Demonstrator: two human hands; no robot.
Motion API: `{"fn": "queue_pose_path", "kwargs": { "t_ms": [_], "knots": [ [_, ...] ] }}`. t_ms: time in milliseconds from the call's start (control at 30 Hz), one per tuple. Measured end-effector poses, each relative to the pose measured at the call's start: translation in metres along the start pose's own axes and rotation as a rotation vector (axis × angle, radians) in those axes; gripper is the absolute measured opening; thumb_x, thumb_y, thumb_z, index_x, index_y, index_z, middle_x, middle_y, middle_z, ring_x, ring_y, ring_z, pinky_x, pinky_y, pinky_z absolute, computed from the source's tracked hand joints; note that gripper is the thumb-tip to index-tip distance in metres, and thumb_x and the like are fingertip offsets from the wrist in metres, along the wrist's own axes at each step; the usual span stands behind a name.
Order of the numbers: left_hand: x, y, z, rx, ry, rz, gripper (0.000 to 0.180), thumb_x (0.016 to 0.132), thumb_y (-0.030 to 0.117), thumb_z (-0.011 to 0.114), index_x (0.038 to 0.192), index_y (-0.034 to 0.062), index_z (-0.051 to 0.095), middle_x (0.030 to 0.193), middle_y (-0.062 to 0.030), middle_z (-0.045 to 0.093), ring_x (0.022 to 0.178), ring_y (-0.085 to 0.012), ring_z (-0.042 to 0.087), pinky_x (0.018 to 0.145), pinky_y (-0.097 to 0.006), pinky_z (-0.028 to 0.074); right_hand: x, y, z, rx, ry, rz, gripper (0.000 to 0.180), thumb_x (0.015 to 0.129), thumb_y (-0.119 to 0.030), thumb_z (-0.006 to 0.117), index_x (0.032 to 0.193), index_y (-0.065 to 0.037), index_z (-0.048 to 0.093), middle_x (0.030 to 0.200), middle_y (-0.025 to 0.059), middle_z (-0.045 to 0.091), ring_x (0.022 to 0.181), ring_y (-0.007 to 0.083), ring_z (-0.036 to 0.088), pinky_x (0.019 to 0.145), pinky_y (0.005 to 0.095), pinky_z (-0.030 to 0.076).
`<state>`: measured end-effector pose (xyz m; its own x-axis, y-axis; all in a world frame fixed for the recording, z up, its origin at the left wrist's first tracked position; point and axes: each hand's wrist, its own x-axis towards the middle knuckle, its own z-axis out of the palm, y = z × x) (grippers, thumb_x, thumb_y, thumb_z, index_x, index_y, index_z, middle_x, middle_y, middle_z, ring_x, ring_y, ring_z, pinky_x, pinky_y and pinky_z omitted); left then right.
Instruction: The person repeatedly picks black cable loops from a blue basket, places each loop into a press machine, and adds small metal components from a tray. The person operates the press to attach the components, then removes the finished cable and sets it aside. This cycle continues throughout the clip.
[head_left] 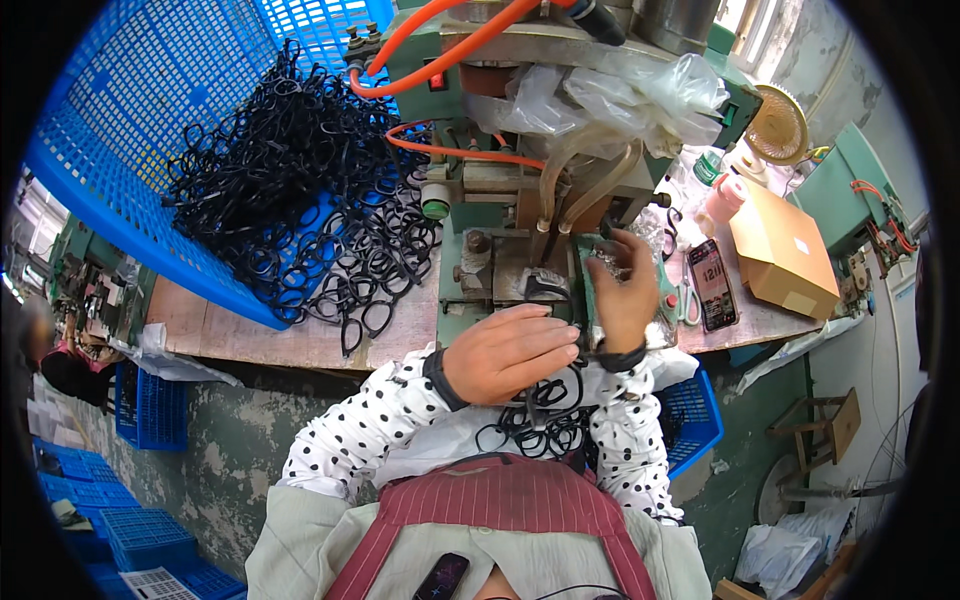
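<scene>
My left hand (512,355) is at the front of the green bench machine (468,215), its fingers close together and bent over a black eyeglass frame (547,287). The frame shows at the metal fixture beyond the fingers; the thumb and the grip itself are hidden beneath the hand. To its right, my right hand (628,300) reaches over small parts in clear plastic beside the fixture. Its thumb and curved fingers are apart, and nothing shows between them. More black frames (540,428) lie on the white cloth on my lap, below both hands.
A big blue basket (215,290) at left holds a heap of black eyeglass frames (290,160), some spilling onto the table. Orange hoses (440,20) loop above. Scissors (688,302), a phone (712,285) and a cardboard box (785,245) sit at right. Another blue basket (698,420) stands below.
</scene>
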<state>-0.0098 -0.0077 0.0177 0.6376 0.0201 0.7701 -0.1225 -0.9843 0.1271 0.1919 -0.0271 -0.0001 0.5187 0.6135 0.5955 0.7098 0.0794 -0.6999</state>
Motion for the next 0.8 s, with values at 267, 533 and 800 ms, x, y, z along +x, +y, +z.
{"fn": "queue_pose_path", "kwargs": {
  "t_ms": [267, 533, 800],
  "knots": [
    [-0.009, -0.011, 0.009, -0.064, -0.054, 0.026, 0.041, 0.085, 0.004, 0.060, 0.125, -0.0004, 0.056, 0.126, -0.0179, 0.059, 0.107, -0.0305, 0.061, 0.095, -0.047, 0.048, -0.015, 0.096, -0.054, -0.508, -0.257, 0.165, 0.024, 0.078, -0.020, 0.073, 0.097, -0.009, 0.064, 0.088, 0.0105, 0.067, 0.081, 0.0307, 0.065, 0.069, 0.0423, 0.050],
    [-0.011, -0.008, 0.013, -0.021, 0.019, 0.021, 0.045, 0.080, 0.006, 0.060, 0.124, 0.0022, 0.057, 0.128, -0.0145, 0.058, 0.110, -0.0288, 0.060, 0.099, -0.047, 0.046, -0.018, 0.125, -0.030, -0.214, -0.217, 0.206, 0.013, 0.083, -0.018, 0.068, 0.089, -0.006, 0.067, 0.078, 0.0099, 0.067, 0.070, 0.0244, 0.065, 0.066, 0.0351, 0.050],
    [-0.067, -0.024, -0.009, 0.260, 0.225, -0.151, 0.029, 0.080, 0.013, 0.067, 0.109, 0.0091, 0.064, 0.110, -0.0092, 0.063, 0.093, -0.0272, 0.059, 0.081, -0.042, 0.046, -0.026, 0.136, -0.032, -0.106, 0.006, 0.202, 0.006, 0.085, -0.011, 0.063, 0.088, -0.006, 0.065, 0.068, 0.0029, 0.064, 0.060, 0.0103, 0.059, 0.058, 0.0275, 0.048]
  ]
}}
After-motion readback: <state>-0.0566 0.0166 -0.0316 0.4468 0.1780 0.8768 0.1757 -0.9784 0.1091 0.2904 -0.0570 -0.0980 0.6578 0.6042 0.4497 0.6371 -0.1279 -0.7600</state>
